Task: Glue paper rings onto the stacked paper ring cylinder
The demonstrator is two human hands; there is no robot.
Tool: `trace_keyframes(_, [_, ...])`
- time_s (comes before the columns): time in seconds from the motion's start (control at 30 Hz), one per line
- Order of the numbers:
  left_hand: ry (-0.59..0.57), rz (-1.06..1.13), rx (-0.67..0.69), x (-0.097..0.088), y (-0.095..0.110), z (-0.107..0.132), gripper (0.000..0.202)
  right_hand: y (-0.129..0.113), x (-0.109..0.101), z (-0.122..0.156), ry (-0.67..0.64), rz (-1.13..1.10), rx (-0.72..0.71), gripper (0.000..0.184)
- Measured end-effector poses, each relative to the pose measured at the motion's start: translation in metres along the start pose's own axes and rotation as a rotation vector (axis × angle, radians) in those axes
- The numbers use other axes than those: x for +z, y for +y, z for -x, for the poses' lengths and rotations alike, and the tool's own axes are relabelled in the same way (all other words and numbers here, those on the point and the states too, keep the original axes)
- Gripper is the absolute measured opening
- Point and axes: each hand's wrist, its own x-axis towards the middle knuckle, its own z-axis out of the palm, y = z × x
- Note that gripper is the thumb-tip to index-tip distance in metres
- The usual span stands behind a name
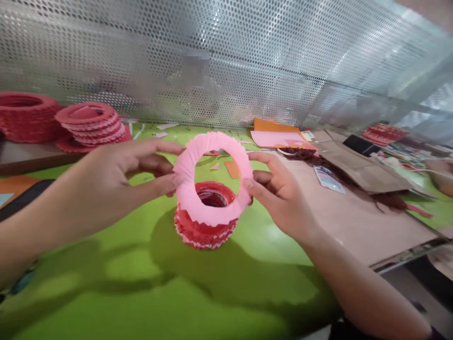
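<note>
A pale pink folded-paper ring (208, 215) with a zigzag outer edge is held up, tilted toward me, between both hands. My left hand (130, 174) pinches its left side between thumb and fingers. On the opposite side my right hand (276, 191) grips the rim the same way. Just behind and below the ring, a stack of red paper rings (205, 238) with pink-and-white jagged edges stands on the green table (141, 293). The pink ring hides part of that stack; I cannot tell whether the two touch.
Two taller stacks of rings, one red (30, 123) and one pink (95, 125), stand at the back left. Orange paper (272, 126) and scraps lie along the perforated metal screen (226, 61). Brown cardboard (368, 160) lies right; another person's hand (442, 174) shows at the right edge.
</note>
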Motion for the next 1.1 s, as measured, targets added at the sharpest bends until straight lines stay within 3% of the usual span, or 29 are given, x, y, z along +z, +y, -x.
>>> trace_keyframes(0.1, [-0.081,0.042,-0.023,0.007,-0.004,-0.006,0.059,0.005,0.000,0.001,-0.009,-0.027,0.093,0.036])
trace_keyframes(0.5, [-0.352,-0.040,-0.097,0.015,-0.008,-0.011,0.072,0.012,0.004,-0.002,-0.135,-0.015,0.365,0.042])
trace_keyframes(0.7, [-0.336,0.014,-0.118,0.022,-0.015,-0.010,0.067,0.012,0.004,-0.003,-0.149,-0.016,0.333,0.041])
trace_keyframes(1.1, [-0.356,-0.008,-0.116,0.020,-0.013,-0.010,0.068,0.015,0.003,-0.002,-0.159,-0.014,0.279,0.041])
